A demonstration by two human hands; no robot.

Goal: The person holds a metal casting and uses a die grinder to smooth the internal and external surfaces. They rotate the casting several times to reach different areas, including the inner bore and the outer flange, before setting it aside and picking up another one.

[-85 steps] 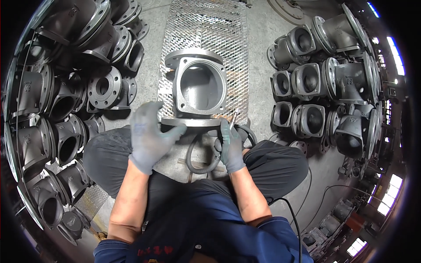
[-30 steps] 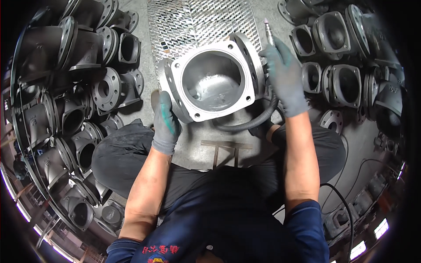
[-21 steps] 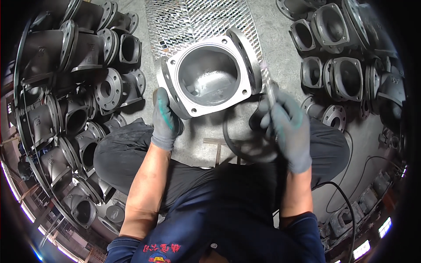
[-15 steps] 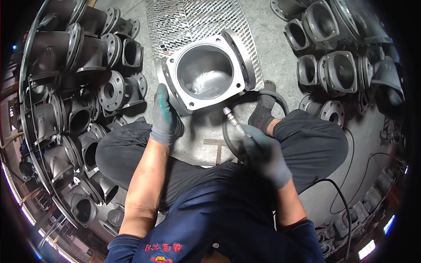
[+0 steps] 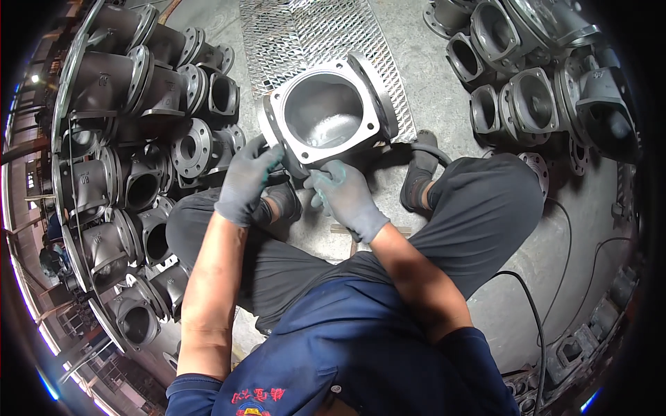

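Note:
A grey cast-metal valve body (image 5: 320,154) stands in front of me, its square machined opening facing up and round flanges at its left and right. My left hand (image 5: 248,179), in a grey glove with green patches, is closed with its fingers on the left flange. At the near left corner, my right hand (image 5: 347,200), gloved alike, has its fingers curled against the lower edge of the casting. The fingertips of both hands are partly hidden by the metal and the gloves. The pencil-shaped grinding tool does not show now.
A textured metal plate (image 5: 316,31) lies on the floor beyond the valve body. Stacked valve bodies (image 5: 104,80) crowd the left side, and more castings (image 5: 534,104) stand at the right. A black hose (image 5: 531,295) and thin cables run along the floor at right.
My right hand has moved left and forward to the casting's near corner, and the grinding tool has gone from view. My left hand has shifted down along the left flange, fingers now bent.

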